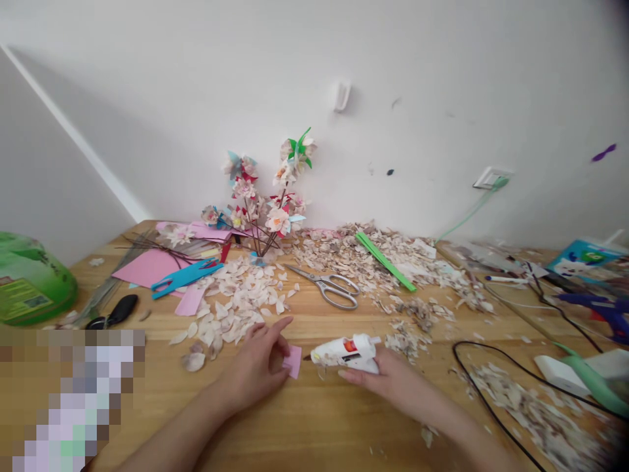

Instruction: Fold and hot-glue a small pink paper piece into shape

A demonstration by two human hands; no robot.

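Between the thumb and fingers of my left hand (258, 360) is a small piece of pink paper (293, 362). My right hand (393, 380) is wrapped round a white glue gun (346, 352), whose dark nozzle points left, close to the paper's right edge. Whether nozzle and paper touch, I cannot tell. Beyond my hands lie metal scissors (334, 290) with their points to the left. Pale dried petals (230, 288) are heaped past my left hand, and a handmade flower arrangement (265, 210) on brown stems stands against the wall.
At left are a green bottle (34, 282), a blue paper strip (187, 278) and pink paper sheets (145, 267). A green strip (386, 261) lies on scattered petal scraps (339, 249). Black cable (491, 370) loops at right near a white adapter (563, 373) and a blue glue gun (597, 308).
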